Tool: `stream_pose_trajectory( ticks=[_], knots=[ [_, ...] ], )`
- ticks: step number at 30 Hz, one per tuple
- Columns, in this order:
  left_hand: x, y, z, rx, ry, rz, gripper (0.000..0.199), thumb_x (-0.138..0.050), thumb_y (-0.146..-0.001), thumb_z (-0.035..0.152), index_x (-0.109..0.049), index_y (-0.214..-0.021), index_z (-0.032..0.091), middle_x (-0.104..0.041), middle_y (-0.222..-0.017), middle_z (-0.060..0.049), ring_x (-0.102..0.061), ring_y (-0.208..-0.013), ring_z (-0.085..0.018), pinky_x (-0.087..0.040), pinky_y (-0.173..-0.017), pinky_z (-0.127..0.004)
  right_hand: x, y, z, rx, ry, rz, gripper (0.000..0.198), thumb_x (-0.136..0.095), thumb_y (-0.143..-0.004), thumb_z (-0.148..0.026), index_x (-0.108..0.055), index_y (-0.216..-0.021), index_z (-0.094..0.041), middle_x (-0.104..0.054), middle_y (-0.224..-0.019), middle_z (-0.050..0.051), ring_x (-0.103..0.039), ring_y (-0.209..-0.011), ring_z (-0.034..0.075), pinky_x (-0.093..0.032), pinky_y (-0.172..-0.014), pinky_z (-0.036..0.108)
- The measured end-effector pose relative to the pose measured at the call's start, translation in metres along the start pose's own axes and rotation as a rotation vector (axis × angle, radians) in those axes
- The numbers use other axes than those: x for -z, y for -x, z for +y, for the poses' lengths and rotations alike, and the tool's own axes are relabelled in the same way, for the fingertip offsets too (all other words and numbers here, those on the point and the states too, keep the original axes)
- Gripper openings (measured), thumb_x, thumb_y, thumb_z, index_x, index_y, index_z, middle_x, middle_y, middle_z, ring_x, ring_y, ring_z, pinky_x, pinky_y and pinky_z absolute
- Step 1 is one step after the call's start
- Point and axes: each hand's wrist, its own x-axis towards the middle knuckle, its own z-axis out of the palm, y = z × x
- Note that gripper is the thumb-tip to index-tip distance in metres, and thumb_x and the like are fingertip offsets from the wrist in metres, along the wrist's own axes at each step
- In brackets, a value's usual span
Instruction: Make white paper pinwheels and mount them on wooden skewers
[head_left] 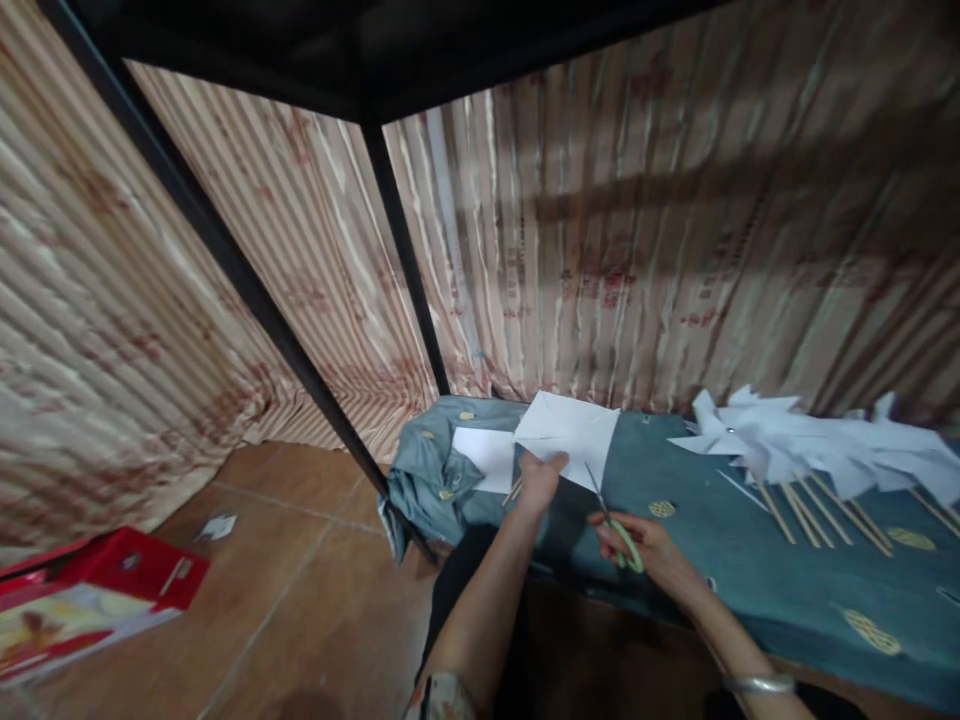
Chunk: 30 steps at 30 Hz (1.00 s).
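Head camera view: a bed-like surface covered in blue-green cloth with yellow motifs (787,590), pink-and-cream striped curtain (600,250) behind.
Square white paper sheet (577,430): over the cloth, in front of the person, at the left hand; a line enters from its left edge, cut or crease I cannot tell.
Left hand (541,482): closed in a pinch on the sheet's near edge, thumb on top, other fingers hidden.
Right hand (637,545): curled through the handles of light-green scissors (628,552); blade spread too small to tell.
Blades: pointing at the sheet's near right part; contact unclear.
White paper pinwheels on wooden sticks (817,440): lying together at the right.
Scissor step: apparently cutting the sheet.
Next cut: likely calls for a steady left pinch, fingertips clear of the blades, and a straight scissor line.
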Motion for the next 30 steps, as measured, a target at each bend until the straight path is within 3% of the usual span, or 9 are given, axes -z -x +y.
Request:
stream_pose_trajectory(
  ticks=[5, 13, 23, 30],
  knots=[
    [-0.026, -0.019, -0.002, -0.017, 0.061, -0.085, 0.029, -0.073, -0.053, 0.016, -0.069, -0.081, 0.018, -0.074, -0.086, -0.006, -0.068, -0.093, -0.025, -0.051, -0.087, -0.036, 0.008, -0.004, -0.011, -0.020, -0.097, 0.080, 0.063, -0.079, -0.049, -0.070, -0.072, -0.081, -0.015, -0.060, -0.053, 0.000, -0.050, -0.047, 0.011, -0.035, -0.047, 0.025],
    [-0.065, -0.035, -0.006, 0.010, 0.128, -0.170, 0.020, -0.075, -0.050, 0.020, -0.065, -0.067, 0.019, -0.072, -0.074, -0.001, -0.065, -0.073, -0.020, -0.051, -0.077, -0.032, 0.025, -0.016, -0.010, -0.018, -0.189, 0.161, 0.058, -0.082, -0.050, -0.064, -0.070, -0.079, -0.015, -0.061, -0.053, -0.002, -0.050, -0.047, 0.009, -0.036, -0.048, 0.024],
    [-0.066, -0.038, -0.013, 0.047, 0.190, -0.135, 0.038, -0.080, -0.048, 0.021, -0.069, -0.084, 0.016, -0.073, -0.080, -0.002, -0.066, -0.073, -0.018, -0.049, -0.079, -0.032, 0.032, -0.021, -0.003, -0.009, -0.221, 0.176, 0.062, -0.080, -0.053, -0.066, -0.071, -0.086, -0.014, -0.059, -0.055, -0.002, -0.051, -0.049, 0.009, -0.039, -0.049, 0.023],
    [-0.060, -0.035, -0.007, 0.014, 0.124, -0.185, 0.028, -0.080, -0.051, 0.021, -0.071, -0.077, 0.016, -0.073, -0.077, -0.002, -0.065, -0.072, -0.018, -0.051, -0.075, -0.031, 0.030, -0.017, -0.002, -0.058, -0.217, 0.172, 0.066, -0.081, -0.052, -0.065, -0.072, -0.090, -0.012, -0.060, -0.055, -0.002, -0.050, -0.051, 0.008, -0.038, -0.050, 0.022]
  ],
)
